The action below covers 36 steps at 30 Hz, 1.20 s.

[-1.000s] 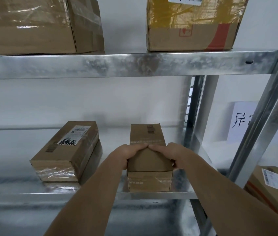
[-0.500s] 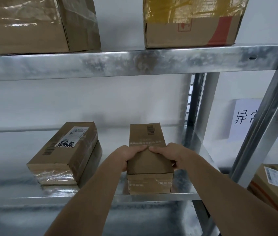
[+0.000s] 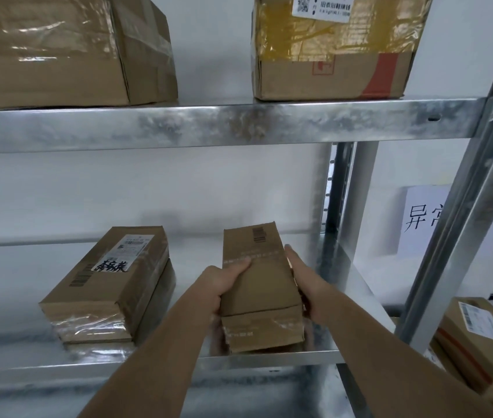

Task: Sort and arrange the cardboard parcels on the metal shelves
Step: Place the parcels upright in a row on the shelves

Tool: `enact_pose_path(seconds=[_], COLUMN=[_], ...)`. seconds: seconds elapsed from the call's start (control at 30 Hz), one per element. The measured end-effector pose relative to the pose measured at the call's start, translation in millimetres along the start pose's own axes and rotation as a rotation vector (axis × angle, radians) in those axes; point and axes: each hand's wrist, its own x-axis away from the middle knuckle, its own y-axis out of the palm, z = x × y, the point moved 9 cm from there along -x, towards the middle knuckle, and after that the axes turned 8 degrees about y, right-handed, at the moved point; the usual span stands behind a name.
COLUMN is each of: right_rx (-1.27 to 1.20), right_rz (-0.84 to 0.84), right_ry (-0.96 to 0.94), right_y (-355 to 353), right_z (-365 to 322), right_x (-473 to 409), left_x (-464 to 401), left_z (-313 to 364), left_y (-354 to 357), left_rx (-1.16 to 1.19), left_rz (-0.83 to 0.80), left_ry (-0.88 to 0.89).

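Parcels of cardboard are the matter here, and in the head view I see the narrow parcel (image 3: 261, 285) at lower centre of the frame, lying on the lower metal shelf (image 3: 356, 285) close to its front edge. My left hand (image 3: 219, 289) grips its left side, thumb on top, fingers curled around the edge. My right hand (image 3: 305, 285) lies along its right side; the fingers (image 3: 292, 257) look rather straight, pressing on the wall.

At lower left, well apart, a labelled parcel (image 3: 109, 285) rests on another flat one. On the upper shelf (image 3: 239, 125) stand a large brown box (image 3: 67, 52) and a yellow-taped box (image 3: 332, 49).

The risk, I judge: the near end sits almost on the shelf lip, so a pull toward me or an uneven push may tip it off the front. The smooth tape could also slip under the flat right hand.
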Motion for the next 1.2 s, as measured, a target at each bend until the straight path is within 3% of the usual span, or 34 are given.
enact_pose_path(seconds=[0.2,0.3,0.47,0.63,1.0,1.2], right_rx=[0.137,0.222,0.308,0.331,0.262,0.279], right_rz=[0.052,0.072,0.131,0.125,-0.043,-0.040], right_ry=[-0.106,-0.191,-0.229,-0.250,-0.151,-0.158], right_y=[-14,-19,-16,-7,-8,-6], right_z=[-22,-34,-43,-43,-27,-33], right_x=[7,10,21,17,7,8], left_x=[12,13,12,18,10,6], left_z=[13,16,22,18,7,8], left_y=[-2,6,6,31,33,30], left_rx=[0.161,0.129,-0.061,0.071,0.092,0.077], left_rz=[-0.053,-0.094,-0.032,-0.266,-0.249,-0.232], left_ry=[0.144,0.169,0.134,0.075,-0.001,-0.018])
